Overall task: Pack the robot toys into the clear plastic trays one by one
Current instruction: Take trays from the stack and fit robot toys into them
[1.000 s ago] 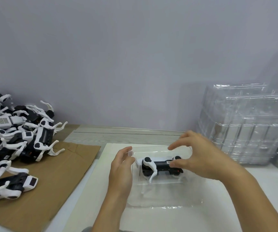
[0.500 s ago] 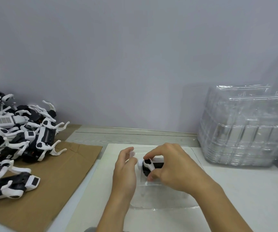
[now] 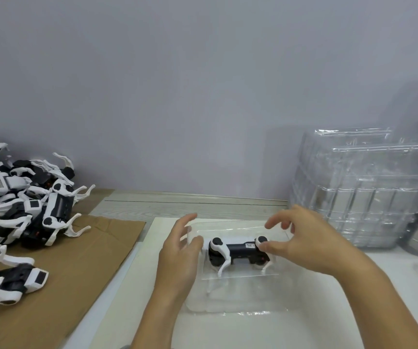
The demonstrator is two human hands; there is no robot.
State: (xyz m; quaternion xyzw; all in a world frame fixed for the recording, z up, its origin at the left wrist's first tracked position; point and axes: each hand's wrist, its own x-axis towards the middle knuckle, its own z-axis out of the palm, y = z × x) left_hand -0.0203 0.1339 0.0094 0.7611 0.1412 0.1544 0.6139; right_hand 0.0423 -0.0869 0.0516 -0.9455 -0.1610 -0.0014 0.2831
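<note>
A black-and-white robot dog toy lies on its side in a clear plastic tray on the white board in front of me. My left hand rests at the tray's left edge, fingers loosely extended, thumb against the rim. My right hand hovers over the tray's right side. Its thumb tip touches the toy's right end and its other fingers are lifted and spread.
A heap of more robot toys sits on brown cardboard at the left. Tall stacks of clear trays stand at the right against the grey wall. A strip of wooden tabletop shows behind the board.
My right hand, which covered the toy's left end half a second ago, has moved back to its right end and opened up. The whole toy now shows in the tray.
</note>
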